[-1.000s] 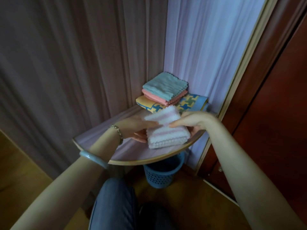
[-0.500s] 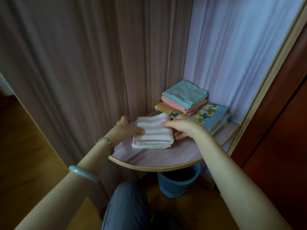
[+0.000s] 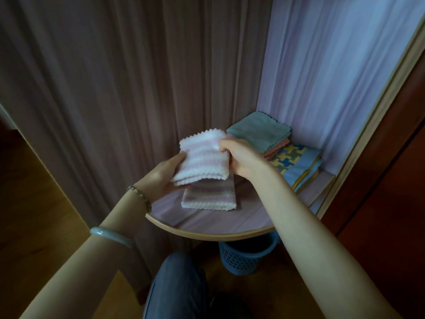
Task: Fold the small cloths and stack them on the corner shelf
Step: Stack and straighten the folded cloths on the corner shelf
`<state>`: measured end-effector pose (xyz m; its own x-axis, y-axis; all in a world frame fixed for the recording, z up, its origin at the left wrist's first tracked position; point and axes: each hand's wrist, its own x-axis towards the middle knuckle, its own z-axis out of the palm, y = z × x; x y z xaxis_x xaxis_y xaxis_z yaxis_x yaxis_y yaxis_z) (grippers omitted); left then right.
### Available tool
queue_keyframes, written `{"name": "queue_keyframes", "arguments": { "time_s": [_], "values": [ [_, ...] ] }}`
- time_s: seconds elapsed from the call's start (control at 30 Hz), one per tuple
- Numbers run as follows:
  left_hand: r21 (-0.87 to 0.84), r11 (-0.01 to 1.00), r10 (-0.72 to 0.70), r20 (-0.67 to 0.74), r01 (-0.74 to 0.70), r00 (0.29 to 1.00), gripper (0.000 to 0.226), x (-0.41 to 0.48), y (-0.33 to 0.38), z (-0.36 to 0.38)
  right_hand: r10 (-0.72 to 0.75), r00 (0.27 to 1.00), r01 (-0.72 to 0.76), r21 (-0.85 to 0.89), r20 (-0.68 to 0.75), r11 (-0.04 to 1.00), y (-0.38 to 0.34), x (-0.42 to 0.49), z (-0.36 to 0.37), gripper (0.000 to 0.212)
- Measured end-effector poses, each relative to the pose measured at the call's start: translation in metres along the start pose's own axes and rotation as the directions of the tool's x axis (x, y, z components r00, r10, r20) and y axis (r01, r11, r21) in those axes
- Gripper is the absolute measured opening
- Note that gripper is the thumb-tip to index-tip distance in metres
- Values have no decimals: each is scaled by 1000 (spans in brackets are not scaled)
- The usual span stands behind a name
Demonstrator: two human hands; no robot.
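Striped cloth (image 3: 202, 157): pink and white, fleecy, zigzag-edged, folded. Held above the shelf (image 3: 207, 233); left hand (image 3: 161, 176) grips its near left side, right hand (image 3: 241, 157) pinches its right edge. Stack (image 3: 259, 134) lies just beyond, rightward, nearer the right hand. A second striped cloth (image 3: 209, 196) lies flat beneath.

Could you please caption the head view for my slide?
Left hand and right hand hold a folded striped cloth above a second cloth on the corner shelf.
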<state>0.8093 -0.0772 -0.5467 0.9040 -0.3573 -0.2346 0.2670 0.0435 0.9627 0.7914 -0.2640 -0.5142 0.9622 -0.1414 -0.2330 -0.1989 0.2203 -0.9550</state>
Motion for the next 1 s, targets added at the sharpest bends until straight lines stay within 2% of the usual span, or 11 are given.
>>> {"name": "queue_keyframes", "arguments": {
  "time_s": [0.03,0.1,0.2,0.33,0.5,0.57,0.63,0.7,0.8,0.87,1.0],
  "values": [
    [-35,999,-3,16,3,1000,41,0,2,-1,1,1000,0,3,-11,1000,3,0,-3,78],
    [-25,999,38,1,-38,999,34,0,3,1,-3,999,1,-50,-48,999,14,-3,-10,48],
    [175,978,128,-89,-111,988,31,6,-3,7,-9,998,-1,-179,-57,984,30,-8,-20,21],
    [469,870,251,-151,-155,956,28,17,-15,7,-214,973,146,-493,-85,858,42,-7,-29,50],
    [725,660,334,-48,-197,941,29,13,-33,-1,-415,910,271,-719,-27,640,54,-8,-35,39],
    [729,646,324,4,-225,946,31,11,-35,-2,-393,918,254,-679,-55,689,55,-9,-39,36],
    [725,639,353,21,-257,936,31,11,-31,0,-308,947,226,-488,-92,843,51,-10,-40,37],
    [747,600,386,41,-285,922,31,9,-25,3,-310,948,267,-356,-68,895,44,-12,-37,40],
    [829,476,348,130,-294,929,32,9,-24,9,-397,915,345,-631,64,695,40,-16,-37,40],
    [888,366,295,173,-278,940,34,10,-29,11,-336,935,290,-793,115,536,45,-15,-39,37],
    [924,256,381,174,-284,908,37,11,-28,6,-497,855,365,-855,151,368,45,-12,-34,36]
  ]
}}
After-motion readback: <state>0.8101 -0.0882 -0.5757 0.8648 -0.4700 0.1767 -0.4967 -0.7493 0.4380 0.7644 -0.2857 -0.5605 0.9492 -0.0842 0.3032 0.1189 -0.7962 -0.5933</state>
